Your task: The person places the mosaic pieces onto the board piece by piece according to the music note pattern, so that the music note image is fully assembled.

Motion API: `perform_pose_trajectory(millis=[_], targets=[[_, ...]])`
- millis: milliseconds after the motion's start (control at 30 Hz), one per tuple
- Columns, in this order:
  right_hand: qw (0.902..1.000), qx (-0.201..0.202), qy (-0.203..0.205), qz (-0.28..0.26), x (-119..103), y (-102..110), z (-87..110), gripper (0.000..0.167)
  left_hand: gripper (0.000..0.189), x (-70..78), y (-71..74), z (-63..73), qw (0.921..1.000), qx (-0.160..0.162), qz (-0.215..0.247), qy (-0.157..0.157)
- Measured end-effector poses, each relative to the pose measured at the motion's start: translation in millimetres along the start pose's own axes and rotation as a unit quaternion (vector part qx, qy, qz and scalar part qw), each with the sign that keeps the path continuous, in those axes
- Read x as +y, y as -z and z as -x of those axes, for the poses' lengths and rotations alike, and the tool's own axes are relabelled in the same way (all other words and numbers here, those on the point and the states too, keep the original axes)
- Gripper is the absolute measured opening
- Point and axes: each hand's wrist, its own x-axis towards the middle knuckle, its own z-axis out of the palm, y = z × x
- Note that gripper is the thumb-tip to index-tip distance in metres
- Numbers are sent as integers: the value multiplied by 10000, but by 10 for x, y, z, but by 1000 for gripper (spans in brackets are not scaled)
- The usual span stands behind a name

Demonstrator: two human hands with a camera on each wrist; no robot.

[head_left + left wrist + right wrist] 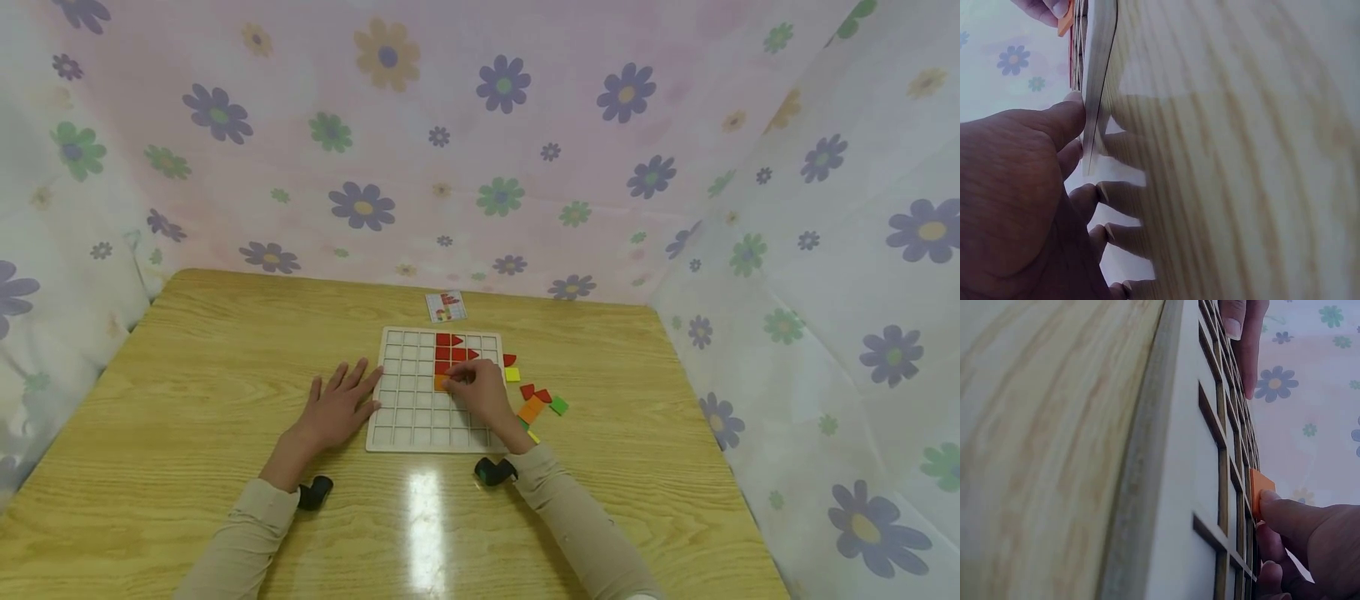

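Note:
A white grid board (pixel 405 408) lies on the table with red square and pointed tiles (pixel 444 354) set in its upper middle cells. My right hand (pixel 483 392) reaches over the board and pinches an orange square tile (pixel 1262 487) between thumb and fingers, at the cells just below the red tiles. In the right wrist view the tile stands tilted against the grid bars. My left hand (pixel 337 410) lies spread on the table, its thumb and fingertips touching the board's left edge. The left wrist view shows that thumb (pixel 1063 122) against the board's side.
Loose orange tiles (pixel 531 409), red tiles (pixel 536 392), a green tile (pixel 558 406) and a yellow tile (pixel 512 375) lie right of the board. Behind it rests a small picture card (pixel 446 307). Flowered curtains (pixel 442 150) enclose the wooden table (pixel 262 350).

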Motion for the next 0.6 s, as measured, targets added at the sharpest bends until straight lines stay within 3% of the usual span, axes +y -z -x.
perform_pose_trajectory(millis=[600], targets=[[10000, 78, -19, -24, -32, 26, 3, 9, 58, 11, 17, -7, 10000, -60, 24, -15]])
